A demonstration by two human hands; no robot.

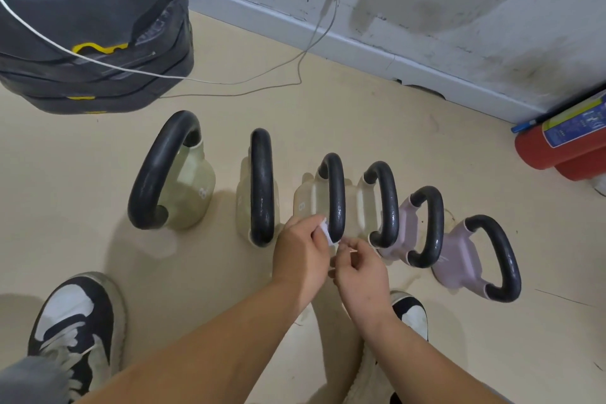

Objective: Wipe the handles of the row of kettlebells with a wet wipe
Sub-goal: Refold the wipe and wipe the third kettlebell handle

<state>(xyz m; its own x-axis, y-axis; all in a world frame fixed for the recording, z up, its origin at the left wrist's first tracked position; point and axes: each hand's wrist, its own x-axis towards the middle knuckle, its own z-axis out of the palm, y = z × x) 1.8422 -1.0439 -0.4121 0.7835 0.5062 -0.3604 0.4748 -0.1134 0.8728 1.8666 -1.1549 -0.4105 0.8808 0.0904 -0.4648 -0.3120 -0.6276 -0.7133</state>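
Several kettlebells stand in a row on the beige floor, each with a black handle: the cream ones on the left (157,174) (261,187) (335,193) (385,203) and two lilac ones on the right (431,226) (498,256). My left hand (301,252) pinches a small white wet wipe (324,229) against the near end of the third handle. My right hand (359,272) sits just to its right with curled fingers, its fingertips at the wipe's lower edge by the same handle.
A stack of black weight plates (91,26) stands at the back left, with a white cable (229,82) trailing over the floor. A red fire extinguisher (564,144) lies at the right by the grey wall. My two shoes (75,321) (413,311) are near the kettlebells.
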